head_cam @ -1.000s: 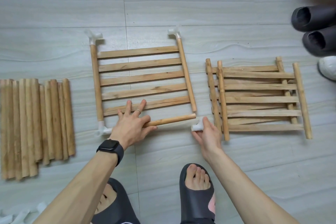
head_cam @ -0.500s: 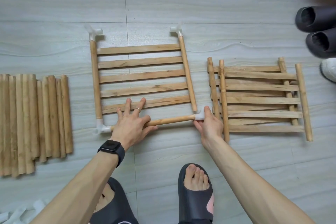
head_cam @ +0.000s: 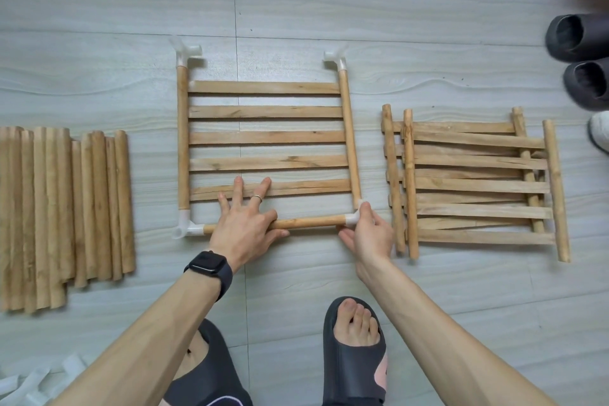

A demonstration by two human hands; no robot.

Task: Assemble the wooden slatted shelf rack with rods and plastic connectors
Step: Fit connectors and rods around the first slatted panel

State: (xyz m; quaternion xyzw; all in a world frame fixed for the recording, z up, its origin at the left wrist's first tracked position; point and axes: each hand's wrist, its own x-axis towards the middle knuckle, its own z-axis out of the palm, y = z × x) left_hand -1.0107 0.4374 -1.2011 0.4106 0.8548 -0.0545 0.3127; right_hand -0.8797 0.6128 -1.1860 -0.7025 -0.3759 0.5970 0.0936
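A wooden slatted shelf panel [head_cam: 267, 135] lies flat on the floor, with white plastic connectors on its far left [head_cam: 186, 53], far right [head_cam: 336, 58] and near left [head_cam: 186, 229] corners. A rod [head_cam: 309, 222] runs along the near edge, its left end in the near left connector. My left hand [head_cam: 245, 227] holds this rod between thumb and index finger, the other fingers spread over the nearest slat. My right hand [head_cam: 369, 234] pinches the near right connector [head_cam: 352, 217], which joins the rod's right end to the panel's right side rod.
A row of loose rods [head_cam: 66, 208] lies at the left. Stacked slatted panels [head_cam: 474, 181] lie at the right, close to my right hand. Several loose white connectors [head_cam: 29, 382] sit at the bottom left. Dark slippers [head_cam: 580, 36] stand at the far right. My slippered feet [head_cam: 356, 349] are near.
My right hand carried the white connector up to the rod's right end and the panel's near right corner. The rod swung level along the near edge. My left hand stayed on it.
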